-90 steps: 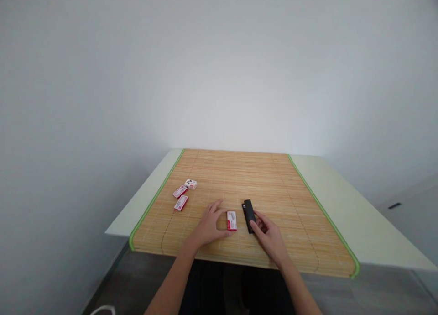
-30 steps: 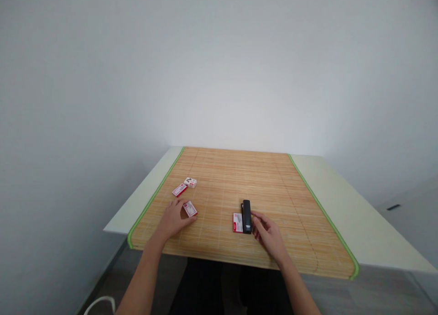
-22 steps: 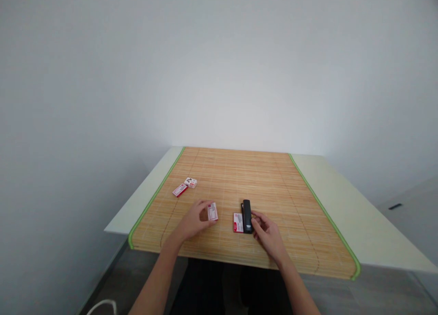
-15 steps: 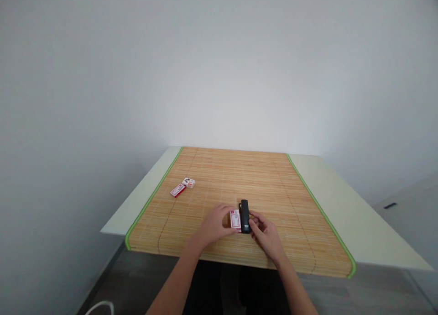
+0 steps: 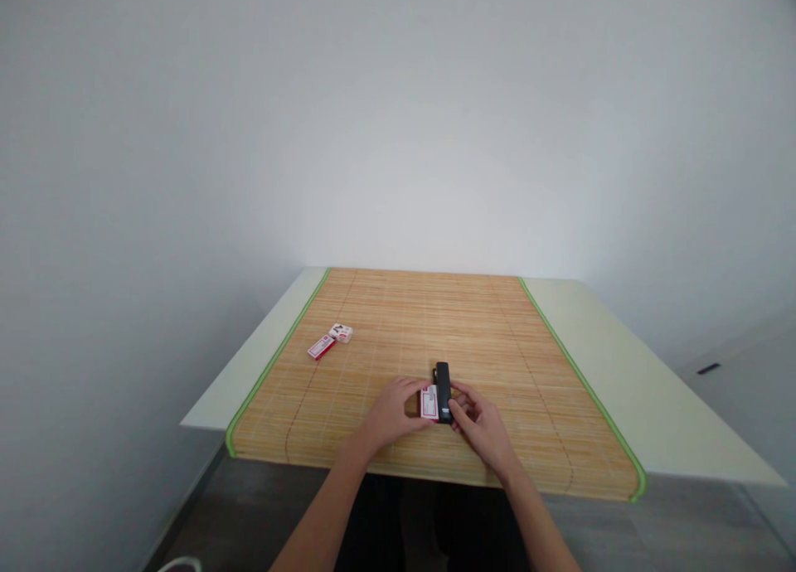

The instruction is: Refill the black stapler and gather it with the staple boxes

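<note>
Looking along the table's (image 5: 622,348) near edge, I see my left hand (image 5: 391,410) with fingers curled narrowly around a red-and-white staple box (image 5: 429,403), which touches the left side of the black stapler (image 5: 443,380). My right hand (image 5: 482,424) sets bent fingertips on the stapler's near end; I cannot tell whether it grips. Both lie on the bamboo mat (image 5: 473,323). A second staple box (image 5: 322,347) and a small white box (image 5: 342,333) sit well apart, near the left edge.

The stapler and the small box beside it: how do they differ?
The stapler is black; the box is red and white. The stapler is long and narrow; the box is shorter. Both lie side by side on the mat, left hand at the box, right hand at the stapler.
</note>
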Demonstrator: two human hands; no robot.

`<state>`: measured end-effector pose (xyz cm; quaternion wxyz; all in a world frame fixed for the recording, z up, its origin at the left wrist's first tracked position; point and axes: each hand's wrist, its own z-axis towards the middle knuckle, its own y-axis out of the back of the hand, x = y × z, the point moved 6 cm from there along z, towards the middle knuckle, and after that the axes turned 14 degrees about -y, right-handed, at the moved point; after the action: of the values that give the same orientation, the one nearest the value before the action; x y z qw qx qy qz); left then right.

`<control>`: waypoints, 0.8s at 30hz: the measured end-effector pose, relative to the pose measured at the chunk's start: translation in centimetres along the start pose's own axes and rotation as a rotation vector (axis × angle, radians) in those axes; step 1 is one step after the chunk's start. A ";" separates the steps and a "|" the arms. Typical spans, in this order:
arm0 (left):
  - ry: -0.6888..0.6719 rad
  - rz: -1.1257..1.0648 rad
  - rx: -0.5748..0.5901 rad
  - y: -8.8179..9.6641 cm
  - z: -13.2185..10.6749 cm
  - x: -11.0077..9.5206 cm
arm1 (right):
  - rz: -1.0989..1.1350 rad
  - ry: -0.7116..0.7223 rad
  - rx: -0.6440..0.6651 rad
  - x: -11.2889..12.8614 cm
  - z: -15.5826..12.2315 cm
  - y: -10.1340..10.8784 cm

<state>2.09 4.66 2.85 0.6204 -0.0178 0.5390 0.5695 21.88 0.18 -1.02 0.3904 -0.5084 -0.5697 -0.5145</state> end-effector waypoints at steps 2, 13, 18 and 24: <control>0.008 -0.011 -0.003 -0.2 -0.1 0.0 | 0.000 -0.008 0.006 -0.1 0.0 0.0; 0.281 0.314 -0.344 8.8 -3.4 4.9 | 0.121 -0.039 -0.036 0.1 -0.2 0.4; 0.604 0.735 -0.500 18.3 -7.7 10.3 | 0.126 -0.047 -0.034 0.0 -0.1 0.3; 0.597 0.660 -0.348 17.7 -8.3 10.6 | 0.113 -0.050 -0.035 0.0 -0.2 0.3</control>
<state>-18.51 12.86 2.57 0.2121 -0.1121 0.5674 0.7877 22.17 0.00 -0.92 0.3954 -0.5592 -0.5407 -0.4885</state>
